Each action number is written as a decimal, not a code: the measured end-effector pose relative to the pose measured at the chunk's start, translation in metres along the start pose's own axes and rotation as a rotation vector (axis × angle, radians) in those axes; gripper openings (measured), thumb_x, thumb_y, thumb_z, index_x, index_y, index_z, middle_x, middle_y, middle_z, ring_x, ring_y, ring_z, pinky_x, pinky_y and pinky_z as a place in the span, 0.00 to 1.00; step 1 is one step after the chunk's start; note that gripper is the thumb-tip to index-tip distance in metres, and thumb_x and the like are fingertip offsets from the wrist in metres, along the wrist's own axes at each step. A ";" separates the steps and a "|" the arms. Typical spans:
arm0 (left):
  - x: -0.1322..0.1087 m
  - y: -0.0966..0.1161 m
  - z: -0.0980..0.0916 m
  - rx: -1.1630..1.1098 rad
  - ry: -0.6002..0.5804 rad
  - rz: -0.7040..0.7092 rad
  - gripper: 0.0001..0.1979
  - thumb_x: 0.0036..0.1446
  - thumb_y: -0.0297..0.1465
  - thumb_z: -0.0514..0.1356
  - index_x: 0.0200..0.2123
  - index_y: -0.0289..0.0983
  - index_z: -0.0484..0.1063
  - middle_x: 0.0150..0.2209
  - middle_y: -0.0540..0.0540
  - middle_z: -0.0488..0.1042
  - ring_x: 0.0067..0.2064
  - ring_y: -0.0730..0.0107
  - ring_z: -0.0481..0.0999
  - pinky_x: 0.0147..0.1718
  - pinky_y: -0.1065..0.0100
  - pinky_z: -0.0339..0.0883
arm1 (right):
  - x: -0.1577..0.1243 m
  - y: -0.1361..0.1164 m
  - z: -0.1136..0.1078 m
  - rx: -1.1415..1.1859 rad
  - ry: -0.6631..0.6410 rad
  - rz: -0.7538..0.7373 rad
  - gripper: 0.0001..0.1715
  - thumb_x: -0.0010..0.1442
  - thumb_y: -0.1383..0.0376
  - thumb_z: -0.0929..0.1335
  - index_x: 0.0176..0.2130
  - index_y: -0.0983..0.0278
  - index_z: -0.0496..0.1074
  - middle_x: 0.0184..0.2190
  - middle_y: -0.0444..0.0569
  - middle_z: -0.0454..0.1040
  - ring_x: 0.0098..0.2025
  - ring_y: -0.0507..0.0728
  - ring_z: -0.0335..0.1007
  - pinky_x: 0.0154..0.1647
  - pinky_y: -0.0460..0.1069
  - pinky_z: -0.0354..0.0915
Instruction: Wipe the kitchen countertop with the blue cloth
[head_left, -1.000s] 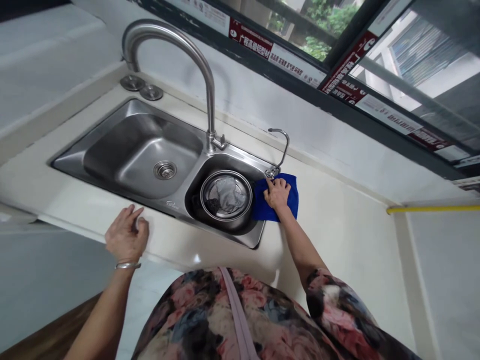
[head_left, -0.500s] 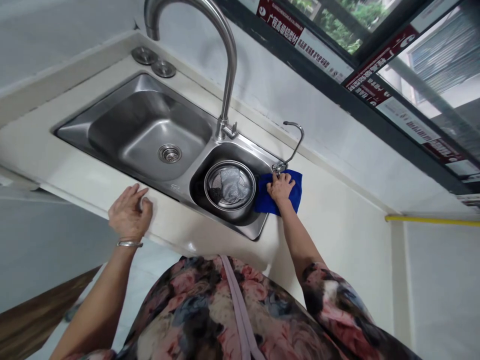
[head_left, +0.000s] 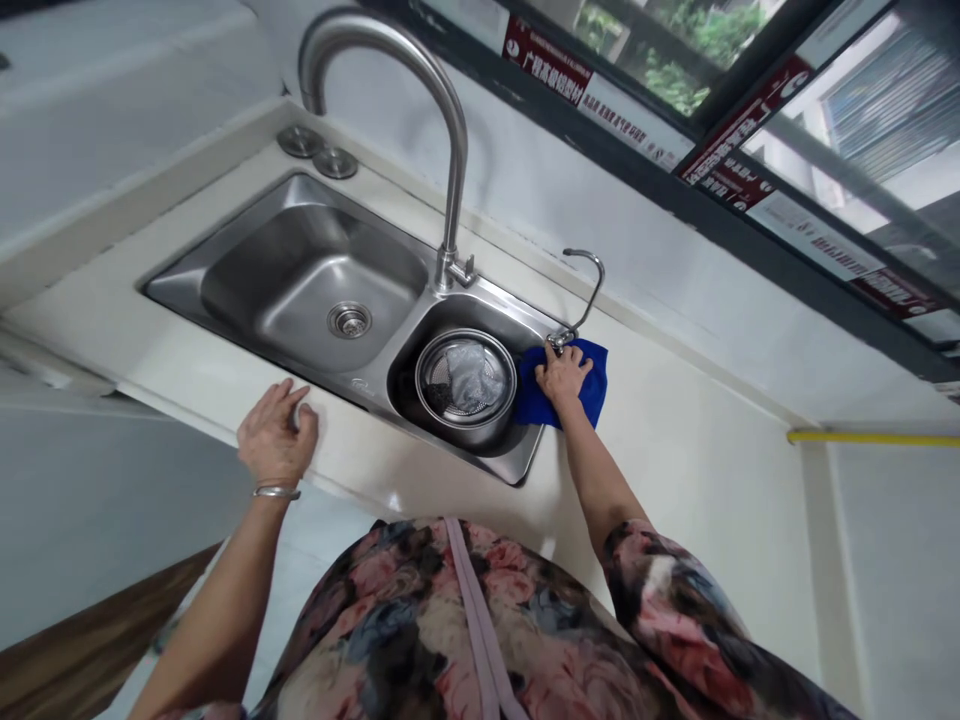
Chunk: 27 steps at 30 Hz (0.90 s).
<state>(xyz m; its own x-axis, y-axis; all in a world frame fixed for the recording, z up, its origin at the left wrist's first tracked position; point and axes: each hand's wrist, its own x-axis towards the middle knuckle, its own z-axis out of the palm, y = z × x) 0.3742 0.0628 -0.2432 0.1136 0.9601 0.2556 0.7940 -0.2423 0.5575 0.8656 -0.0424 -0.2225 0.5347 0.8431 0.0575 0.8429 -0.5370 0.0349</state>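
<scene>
My right hand (head_left: 562,374) rests on a blue cloth (head_left: 595,395) at the right end of the sink, fingers spread and pressed down on it. Its fingertips lie at the base of a thin, hooked metal tap (head_left: 594,292). The cloth lies over the sink's right rim and onto the counter. My left hand (head_left: 277,432), a silver bangle at its wrist, is at the counter's front edge before the large basin. It holds nothing, and its thumb stands apart from the loosely bent fingers.
The steel double sink (head_left: 379,375) has a large left basin (head_left: 300,290). In the smaller right basin sits a round perforated metal strainer (head_left: 504,385) with a crumpled clear plastic bag (head_left: 472,378). A tall curved faucet (head_left: 454,180) rises behind. Two round metal drain pieces (head_left: 319,150) lie at the back left.
The view has shifted slightly, so the sink sits a little lower and to the right. Both hands keep nearly the same poses, the right one still on the blue cloth.
</scene>
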 end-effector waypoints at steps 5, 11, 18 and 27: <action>0.000 -0.001 0.000 0.007 -0.010 -0.017 0.20 0.68 0.36 0.55 0.55 0.36 0.80 0.64 0.39 0.77 0.69 0.56 0.71 0.71 0.52 0.60 | -0.043 0.007 0.002 0.028 0.005 -0.097 0.33 0.68 0.63 0.61 0.69 0.64 0.69 0.67 0.63 0.69 0.74 0.72 0.52 0.73 0.77 0.44; 0.001 0.000 -0.003 0.025 -0.001 -0.007 0.20 0.69 0.36 0.54 0.54 0.35 0.80 0.63 0.37 0.78 0.69 0.54 0.71 0.70 0.50 0.62 | -0.129 0.018 -0.002 0.155 0.019 -0.255 0.28 0.71 0.60 0.62 0.66 0.61 0.71 0.71 0.59 0.65 0.77 0.70 0.48 0.75 0.77 0.41; 0.004 -0.001 -0.009 0.029 0.014 0.079 0.20 0.70 0.36 0.57 0.56 0.29 0.79 0.64 0.36 0.76 0.68 0.53 0.72 0.69 0.47 0.64 | -0.145 0.027 -0.007 0.230 0.024 -0.173 0.31 0.73 0.53 0.62 0.69 0.60 0.67 0.75 0.56 0.60 0.78 0.69 0.49 0.77 0.75 0.41; 0.008 -0.005 -0.008 0.061 0.032 0.070 0.19 0.67 0.37 0.59 0.55 0.36 0.80 0.63 0.37 0.77 0.67 0.51 0.74 0.69 0.48 0.66 | -0.001 0.104 0.007 0.020 -0.012 0.119 0.37 0.73 0.60 0.57 0.77 0.57 0.56 0.79 0.51 0.51 0.79 0.69 0.45 0.74 0.77 0.48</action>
<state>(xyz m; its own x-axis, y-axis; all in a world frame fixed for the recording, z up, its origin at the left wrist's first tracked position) 0.3660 0.0710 -0.2377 0.1517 0.9359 0.3179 0.8196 -0.2989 0.4889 0.9533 -0.0994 -0.2260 0.6315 0.7738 0.0484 0.7744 -0.6326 0.0086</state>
